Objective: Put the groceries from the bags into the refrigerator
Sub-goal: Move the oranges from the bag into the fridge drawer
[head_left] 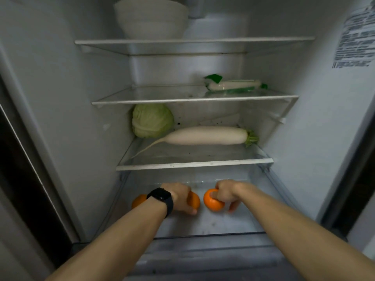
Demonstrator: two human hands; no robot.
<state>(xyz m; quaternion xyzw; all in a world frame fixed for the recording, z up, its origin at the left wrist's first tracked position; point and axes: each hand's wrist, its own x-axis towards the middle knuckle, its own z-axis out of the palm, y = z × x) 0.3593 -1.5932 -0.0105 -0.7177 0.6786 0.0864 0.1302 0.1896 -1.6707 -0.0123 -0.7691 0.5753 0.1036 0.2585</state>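
Both my arms reach into the bottom compartment of the open refrigerator. My left hand, with a black watch on its wrist, grips an orange low over the compartment floor. My right hand grips a second orange just to the right of the first. A third orange lies at the left, partly hidden behind my left wrist.
A cabbage and a long white radish lie on the shelf above my hands. A green-and-white packet rests on the shelf over that. White bowls stand stacked on the top shelf. A glass shelf edge overhangs the bottom compartment.
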